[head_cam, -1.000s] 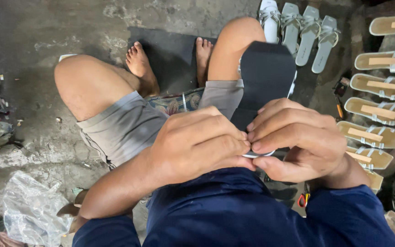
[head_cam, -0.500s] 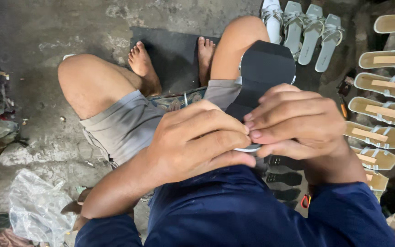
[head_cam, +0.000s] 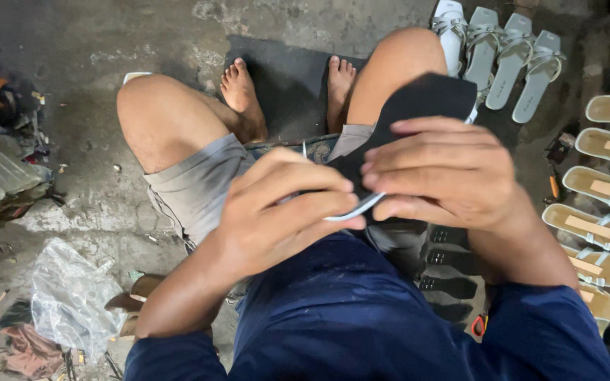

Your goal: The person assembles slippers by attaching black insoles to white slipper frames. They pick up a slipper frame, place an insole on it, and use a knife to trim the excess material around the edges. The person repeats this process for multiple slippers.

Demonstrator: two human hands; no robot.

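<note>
Both hands closed on one black sole (head_cam: 425, 99): left hand (head_cam: 277, 212) and right hand (head_cam: 446, 173) pinching a pale strap (head_cam: 353, 209) at its near end. Strap apparently half-fitted; finished sandals (head_cam: 601, 187) right of fingers.

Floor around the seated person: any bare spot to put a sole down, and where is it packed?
Bare concrete beyond the left knee, up to the black mat. Crowded: tan sandals line the right edge, silver sandals top right, plastic bag and scraps lower left.
</note>
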